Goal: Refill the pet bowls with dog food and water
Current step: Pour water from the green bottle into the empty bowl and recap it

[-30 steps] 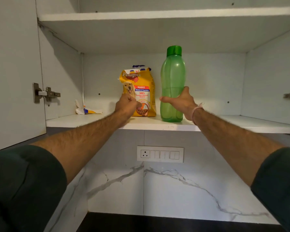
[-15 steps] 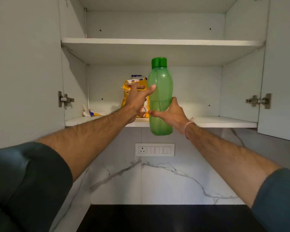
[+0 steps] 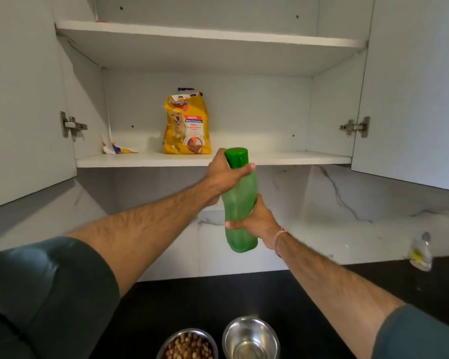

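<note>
Bottle (image 3: 240,203) in mid-air, both grips on it!
Left grip (image 3: 224,177) wraps the neck under the green cap (image 3: 236,157), and right grip (image 3: 257,224) clasps the lower body. Food bag (image 3: 186,123) stands on the shelf (image 3: 283,158) behind. Below on the table (image 3: 322,307), kibble bowl (image 3: 187,330) sits just beside steel bowl (image 3: 249,319).

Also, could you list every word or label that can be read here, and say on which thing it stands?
"ADULT": on the red band of the dog food bag.
"Pedigree": brand at the bag's top, blurred, a likely reading only.
Small lines under "ADULT": too small to read.
On the packet: print too blurred.
On the spray bottle: yellow label blurred.
On the green bottle: no text seen.
</note>
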